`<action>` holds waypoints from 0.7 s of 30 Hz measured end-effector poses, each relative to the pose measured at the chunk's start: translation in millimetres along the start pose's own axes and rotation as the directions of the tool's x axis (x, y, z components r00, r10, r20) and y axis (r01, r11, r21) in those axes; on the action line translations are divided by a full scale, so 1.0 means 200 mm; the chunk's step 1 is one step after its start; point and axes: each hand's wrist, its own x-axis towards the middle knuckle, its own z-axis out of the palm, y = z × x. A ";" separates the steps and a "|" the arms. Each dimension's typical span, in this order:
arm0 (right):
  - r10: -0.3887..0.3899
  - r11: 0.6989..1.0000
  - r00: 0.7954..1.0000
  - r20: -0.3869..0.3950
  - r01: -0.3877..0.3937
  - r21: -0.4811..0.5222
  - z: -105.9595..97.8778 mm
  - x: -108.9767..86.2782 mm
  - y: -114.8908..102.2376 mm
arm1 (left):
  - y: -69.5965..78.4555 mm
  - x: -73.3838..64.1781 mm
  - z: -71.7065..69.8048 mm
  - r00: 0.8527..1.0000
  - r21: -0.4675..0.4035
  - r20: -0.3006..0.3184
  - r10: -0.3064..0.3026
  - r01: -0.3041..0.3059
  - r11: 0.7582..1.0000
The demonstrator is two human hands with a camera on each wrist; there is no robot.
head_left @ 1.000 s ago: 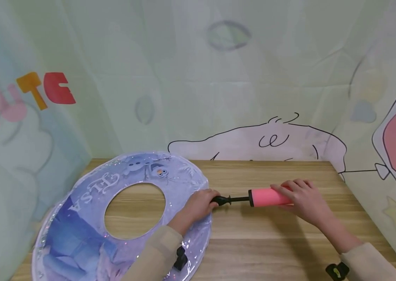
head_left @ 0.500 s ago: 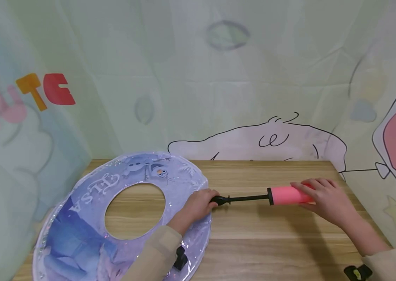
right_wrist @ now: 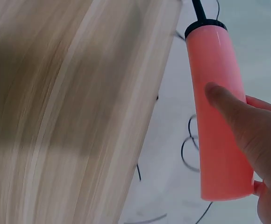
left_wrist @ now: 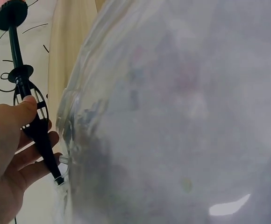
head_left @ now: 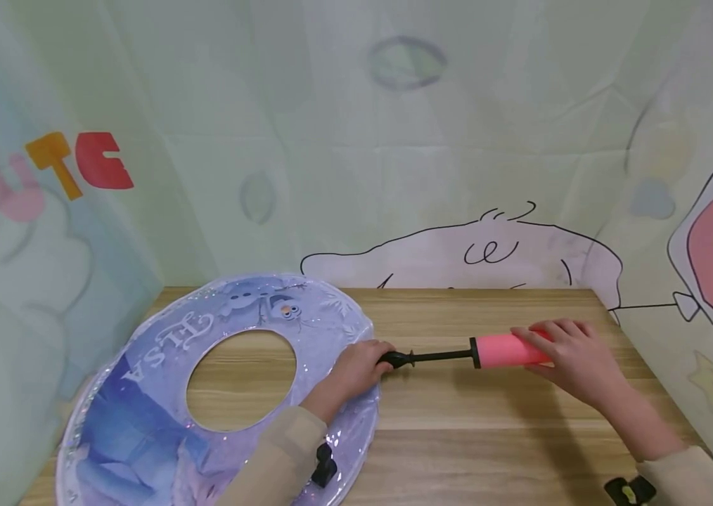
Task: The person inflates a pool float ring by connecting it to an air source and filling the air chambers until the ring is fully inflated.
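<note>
Left hand (head_left: pixel 359 365) pinches the black pump handle (left_wrist: pixel 37 128) at the swim ring's (head_left: pixel 331 316) right edge; right of the ring, the right hand (head_left: pixel 574 358) grasps the pink barrel (head_left: pixel 497 350) above the worktop (head_left: pixel 445 407). A crooked stroke could tug the nozzle (left_wrist: pixel 57 175) from the apparent clear valve (left_wrist: pixel 61 191), a joint hard to make out; ring's near edge cropped.

Wood-grain table (head_left: pixel 451 457) bearing a swim ring (head_left: pixel 141 411)
The tabletop fills the lower middle of the frame; the blue-purple swim ring lies at lower left.

right fingers (head_left: pixel 535 340) grip a pink pump (head_left: pixel 496 351).
</note>
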 end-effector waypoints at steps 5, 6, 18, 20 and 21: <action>-0.007 1.000 1.000 0.025 0.008 -0.020 0.03 0.07 -0.09 | 0.00 0.00 0.00 0.999 0.025 -0.019 0.034 -0.034 0.999; -0.006 1.000 1.000 0.027 0.007 -0.023 0.04 0.09 -0.10 | 0.00 -0.01 0.00 0.999 0.034 -0.022 0.039 -0.038 0.999; -0.030 0.999 0.999 0.027 0.031 -0.034 0.11 0.18 -0.25 | 0.01 -0.01 0.00 0.999 0.057 -0.023 0.042 -0.040 0.998; -0.034 0.999 0.999 0.026 0.035 -0.038 0.12 0.20 -0.28 | 0.02 -0.01 0.00 0.999 0.059 -0.016 0.032 -0.031 0.998; -0.036 0.999 0.999 0.026 0.037 -0.039 0.13 0.21 -0.29 | 0.02 0.00 0.00 1.000 0.059 -0.014 0.028 -0.027 0.998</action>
